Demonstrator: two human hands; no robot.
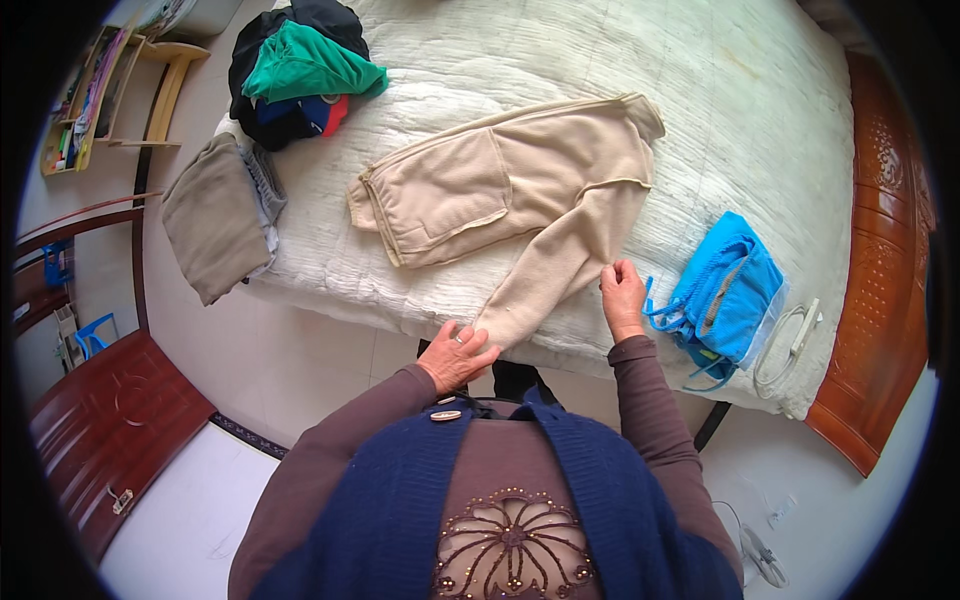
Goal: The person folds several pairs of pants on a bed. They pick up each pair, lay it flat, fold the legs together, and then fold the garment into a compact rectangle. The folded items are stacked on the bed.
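Note:
A beige fleece jacket (555, 172), folded over lengthwise with a large patch pocket showing, lies on the white quilted cover of a bed (720, 135). One sleeve stretches down towards the bed's near edge. My left hand (459, 356), with a ring on one finger, grips the end of that sleeve. Near the sleeve's upper part, my right hand (623, 298) has its fingers closed on the fabric's edge. Folded blue clothing (724, 289) with cords lies just right of my right hand.
Black, green (307, 67) and dark blue clothes are heaped at the bed's far left corner. Folded grey-brown clothing (214, 217) overhangs the left edge. A white power strip (805, 328) with a cable lies at right, beside the carved wooden headboard (877, 247).

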